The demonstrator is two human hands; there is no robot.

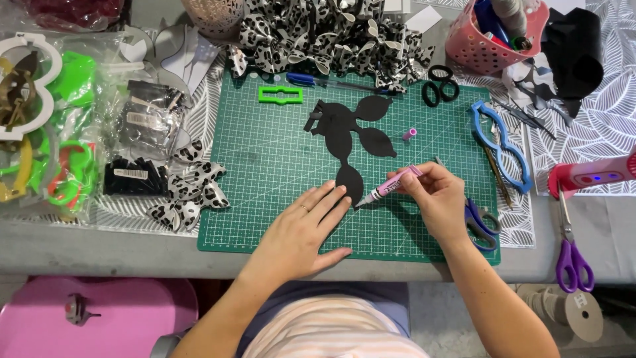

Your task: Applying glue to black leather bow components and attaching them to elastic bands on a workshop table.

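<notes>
While pinching a pink glue pen (391, 185), right hand (437, 192) closed; left hand (305, 229) flat, fingers spread on black cutout (349, 178).

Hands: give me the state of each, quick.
Left hand: open, flat on the green cutting mat, fingertips on the black cutout.
Right hand: closed on a pink pen.
</notes>
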